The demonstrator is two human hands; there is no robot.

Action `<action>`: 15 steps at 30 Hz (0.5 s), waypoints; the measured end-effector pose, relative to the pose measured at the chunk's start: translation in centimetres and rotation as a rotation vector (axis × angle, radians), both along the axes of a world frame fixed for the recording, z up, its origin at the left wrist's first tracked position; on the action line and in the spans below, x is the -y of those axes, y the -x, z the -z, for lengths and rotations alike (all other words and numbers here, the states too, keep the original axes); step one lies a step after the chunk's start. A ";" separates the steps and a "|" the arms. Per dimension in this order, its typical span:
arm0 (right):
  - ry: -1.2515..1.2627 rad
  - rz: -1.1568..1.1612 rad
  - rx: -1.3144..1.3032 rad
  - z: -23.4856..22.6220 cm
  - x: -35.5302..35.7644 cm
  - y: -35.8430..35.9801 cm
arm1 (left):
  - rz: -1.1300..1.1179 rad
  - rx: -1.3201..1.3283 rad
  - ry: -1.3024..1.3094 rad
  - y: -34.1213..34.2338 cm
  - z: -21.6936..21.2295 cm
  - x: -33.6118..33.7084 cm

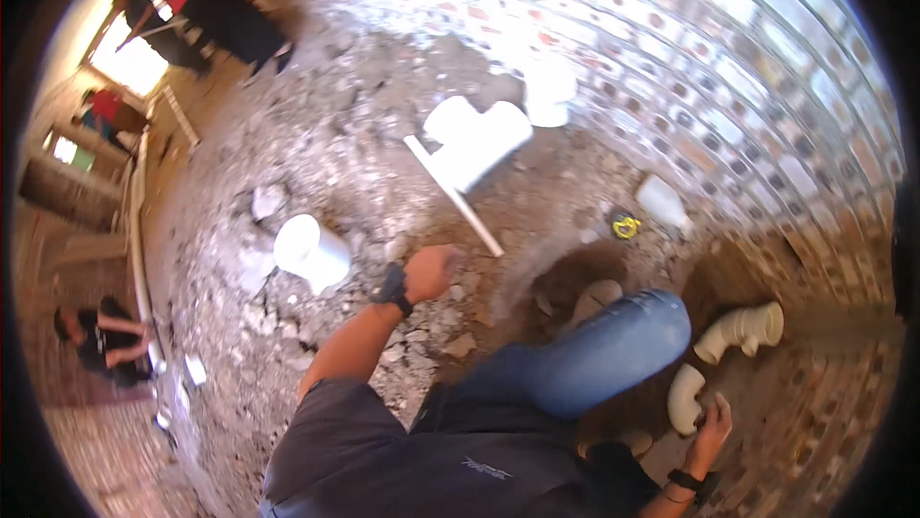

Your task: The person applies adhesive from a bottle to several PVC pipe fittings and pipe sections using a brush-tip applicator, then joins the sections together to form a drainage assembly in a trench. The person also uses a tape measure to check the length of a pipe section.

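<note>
My left hand (pixel 433 274) hovers over broken rubble, its back toward me and its fingers curled out of sight. The near end of a thin white pipe (pixel 452 195) lies a little beyond it. At the lower right, my right hand (pixel 711 427) is beside a cream elbow pipe fitting (pixel 684 401), fingers apart; whether they touch it is unclear. Past that elbow, a cream branched pipe fitting (pixel 738 332) lies near the wall. A large white tee fitting (pixel 484 146) rests on the dirt ahead, and another white pipe fitting (pixel 313 252) stands to the left.
My bent knee (pixel 613 345) is above a dug hole (pixel 565 278). A yellow tape roll (pixel 626 227) and a white container (pixel 662 202) lie by the brick wall (pixel 728 68). Rubble (pixel 273 326) covers the ground at left. Other people (pixel 105 341) are at the far left.
</note>
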State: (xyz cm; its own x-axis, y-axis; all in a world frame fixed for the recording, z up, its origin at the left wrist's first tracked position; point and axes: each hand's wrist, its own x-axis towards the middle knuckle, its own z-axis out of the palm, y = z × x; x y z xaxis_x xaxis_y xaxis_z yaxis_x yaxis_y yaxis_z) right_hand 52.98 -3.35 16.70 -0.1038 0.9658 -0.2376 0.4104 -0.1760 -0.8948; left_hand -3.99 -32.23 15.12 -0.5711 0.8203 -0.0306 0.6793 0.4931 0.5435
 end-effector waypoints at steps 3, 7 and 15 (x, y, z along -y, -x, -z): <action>0.053 -0.002 -0.003 0.6 -0.4 0.7 | 0.082 -0.064 -0.076 -1.3 -1.9 2.0; 0.112 0.092 -0.116 0.5 -1.4 1.3 | 0.086 -0.321 -0.051 -1.2 -7.1 5.3; -0.038 0.004 -0.138 0.4 -2.6 1.2 | -0.668 -0.519 0.405 5.7 -11.3 15.1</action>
State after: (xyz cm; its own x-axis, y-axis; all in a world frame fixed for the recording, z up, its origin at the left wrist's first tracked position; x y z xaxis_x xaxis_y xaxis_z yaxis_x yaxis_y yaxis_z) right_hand 51.80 -0.75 16.33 -0.1293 0.9742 -0.1849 0.2820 -0.1427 -0.9487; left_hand -9.70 -47.36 26.40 -0.9424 0.2997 0.1489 0.2960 0.9540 -0.0465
